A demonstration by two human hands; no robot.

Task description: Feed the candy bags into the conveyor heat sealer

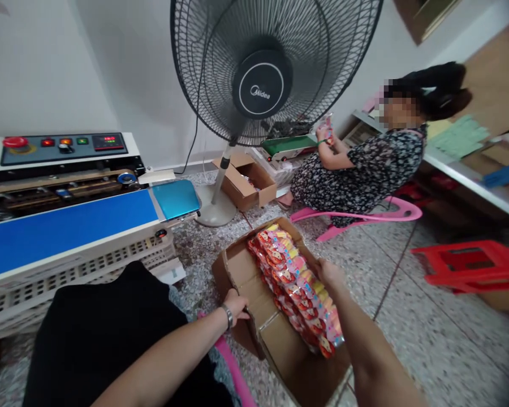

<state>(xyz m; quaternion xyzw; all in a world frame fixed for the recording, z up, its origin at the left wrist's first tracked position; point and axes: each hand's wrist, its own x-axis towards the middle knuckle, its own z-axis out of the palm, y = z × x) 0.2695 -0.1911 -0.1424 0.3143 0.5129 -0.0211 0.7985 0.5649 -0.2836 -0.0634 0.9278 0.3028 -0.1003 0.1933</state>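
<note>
A cardboard box stands open on the floor in front of me. Inside it, along the right side, lie rows of clear packets with red, pink and yellow contents or printing. My left hand, with a metal band at the wrist, grips the box's left edge. On the opposite side my right hand holds the right edge, its fingers partly hidden behind the cardboard and beside the packets.
At left stands a sealing machine with a blue belt and control panel. A standing fan rises ahead. Beyond it sit another box and a co-worker on a pink chair. A red stool is right.
</note>
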